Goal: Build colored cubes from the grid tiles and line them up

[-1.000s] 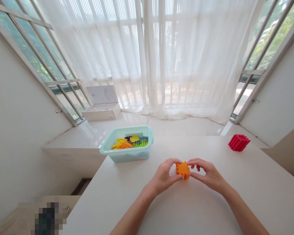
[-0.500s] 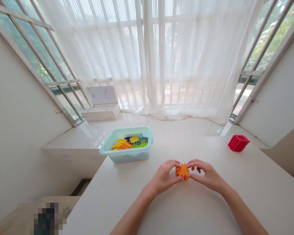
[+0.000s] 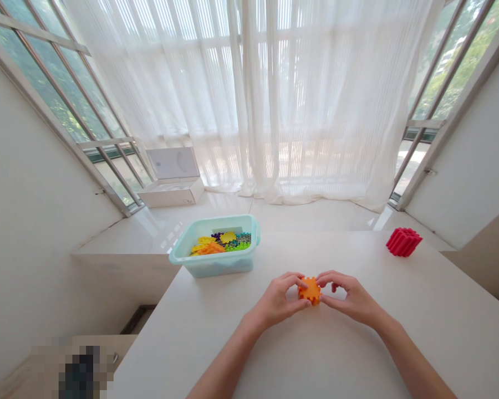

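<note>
An orange stack of notched, toothed plastic building pieces (image 3: pixel 310 290) sits on the white table between my two hands. My left hand (image 3: pixel 280 299) grips its left side, thumb at the near edge and fingers at the far edge. From the right, my right hand (image 3: pixel 348 295) pinches the same stack with thumb and fingertips. Its toothed edges show at the top and front, while my fingertips cover parts of the sides. Farther off to the right stands a red stack of similar notched pieces (image 3: pixel 403 242), apart from both hands.
A light-green plastic bin (image 3: pixel 220 268) stands at the table's back left, holding several yellow, orange, green and purple pieces (image 3: pixel 212 247). Behind it, an open white box (image 3: pixel 172 191) rests on the ledge before a sheer curtain (image 3: pixel 316 111). The white table's (image 3: pixel 183 332) left edge slants toward me.
Both hands stay on the orange stack in nearly the same place. Only slight finger shifts show; the bin and the red stack stay put.
</note>
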The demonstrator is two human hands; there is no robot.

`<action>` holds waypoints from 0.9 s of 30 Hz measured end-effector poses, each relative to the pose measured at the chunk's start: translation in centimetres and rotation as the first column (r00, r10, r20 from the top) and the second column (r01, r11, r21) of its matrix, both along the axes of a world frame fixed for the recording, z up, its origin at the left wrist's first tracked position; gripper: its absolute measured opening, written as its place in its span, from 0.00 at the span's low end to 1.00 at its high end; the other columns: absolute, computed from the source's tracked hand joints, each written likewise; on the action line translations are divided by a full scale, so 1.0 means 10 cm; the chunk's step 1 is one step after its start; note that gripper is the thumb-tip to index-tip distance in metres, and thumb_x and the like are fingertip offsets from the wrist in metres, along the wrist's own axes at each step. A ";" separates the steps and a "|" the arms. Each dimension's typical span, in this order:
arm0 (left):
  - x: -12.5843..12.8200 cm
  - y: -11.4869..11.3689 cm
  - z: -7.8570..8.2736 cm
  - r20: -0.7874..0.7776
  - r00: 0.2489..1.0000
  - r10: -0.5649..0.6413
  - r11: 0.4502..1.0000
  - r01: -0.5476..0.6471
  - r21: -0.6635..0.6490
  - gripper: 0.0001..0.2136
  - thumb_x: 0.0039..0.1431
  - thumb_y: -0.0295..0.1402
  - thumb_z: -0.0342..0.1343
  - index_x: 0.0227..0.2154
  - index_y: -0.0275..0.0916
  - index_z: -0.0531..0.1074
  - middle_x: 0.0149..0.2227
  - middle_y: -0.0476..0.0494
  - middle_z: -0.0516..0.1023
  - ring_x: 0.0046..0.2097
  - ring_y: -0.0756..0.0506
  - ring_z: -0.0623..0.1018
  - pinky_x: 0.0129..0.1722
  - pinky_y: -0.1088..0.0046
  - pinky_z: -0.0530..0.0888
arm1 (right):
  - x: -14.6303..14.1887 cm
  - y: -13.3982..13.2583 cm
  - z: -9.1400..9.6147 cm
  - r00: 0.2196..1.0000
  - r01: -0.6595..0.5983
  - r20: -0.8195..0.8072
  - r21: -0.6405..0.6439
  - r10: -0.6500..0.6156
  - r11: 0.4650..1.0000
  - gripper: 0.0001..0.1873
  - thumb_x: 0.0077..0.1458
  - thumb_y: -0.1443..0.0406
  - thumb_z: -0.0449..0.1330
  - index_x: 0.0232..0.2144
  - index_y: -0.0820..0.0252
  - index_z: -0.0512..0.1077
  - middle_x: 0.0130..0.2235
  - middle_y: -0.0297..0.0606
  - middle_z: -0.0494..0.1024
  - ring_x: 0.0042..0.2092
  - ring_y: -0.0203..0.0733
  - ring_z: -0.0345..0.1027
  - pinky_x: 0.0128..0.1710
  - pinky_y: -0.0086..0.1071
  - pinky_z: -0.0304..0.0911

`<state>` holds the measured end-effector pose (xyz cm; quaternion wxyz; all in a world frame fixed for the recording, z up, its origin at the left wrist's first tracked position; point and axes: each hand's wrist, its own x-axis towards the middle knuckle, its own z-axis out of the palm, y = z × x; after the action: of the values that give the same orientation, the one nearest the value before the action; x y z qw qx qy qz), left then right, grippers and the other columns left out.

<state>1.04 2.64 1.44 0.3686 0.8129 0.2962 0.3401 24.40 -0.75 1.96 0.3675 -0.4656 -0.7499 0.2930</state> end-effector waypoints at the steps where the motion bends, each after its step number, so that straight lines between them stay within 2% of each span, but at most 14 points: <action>1: 0.00 0.00 0.00 -0.001 1.000 -0.001 1.000 0.001 0.005 0.10 0.52 0.33 0.65 0.37 0.41 0.74 0.50 0.41 0.76 0.49 0.43 0.77 0.53 0.64 0.72 | 0.00 0.00 0.00 1.000 -0.002 -0.004 -0.001 0.002 1.000 0.11 0.52 0.66 0.62 0.39 0.53 0.77 0.44 0.39 0.81 0.43 0.47 0.73 0.37 0.38 0.68; 12: 0.01 0.02 -0.05 -0.068 0.998 0.014 0.995 -0.007 0.099 0.09 0.53 0.32 0.64 0.38 0.43 0.75 0.50 0.43 0.75 0.48 0.45 0.78 0.51 0.67 0.73 | 0.01 0.00 -0.02 0.998 -0.028 -0.059 -0.038 0.026 0.999 0.08 0.53 0.67 0.62 0.38 0.54 0.76 0.44 0.38 0.79 0.45 0.45 0.73 0.45 0.41 0.71; 19: 0.02 0.04 -0.06 -0.047 0.999 -0.009 0.995 0.014 0.097 0.10 0.52 0.29 0.64 0.38 0.42 0.74 0.45 0.44 0.78 0.50 0.44 0.76 0.52 0.69 0.72 | 0.01 0.00 -0.04 0.999 -0.024 -0.035 -0.015 0.024 1.000 0.09 0.53 0.68 0.61 0.38 0.54 0.76 0.44 0.38 0.79 0.45 0.46 0.74 0.45 0.41 0.71; 27: 0.01 0.05 -0.10 -0.023 1.000 -0.006 0.993 0.008 0.119 0.13 0.51 0.30 0.64 0.41 0.43 0.74 0.51 0.42 0.74 0.50 0.45 0.77 0.53 0.69 0.71 | -0.01 0.01 -0.03 1.000 -0.017 -0.014 0.016 0.017 1.000 0.10 0.52 0.68 0.62 0.38 0.54 0.74 0.43 0.36 0.79 0.45 0.45 0.73 0.46 0.41 0.70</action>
<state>1.14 3.12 0.48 0.3172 0.8383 0.2767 0.3465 24.34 -0.70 1.67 0.3737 -0.4543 -0.7536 0.2934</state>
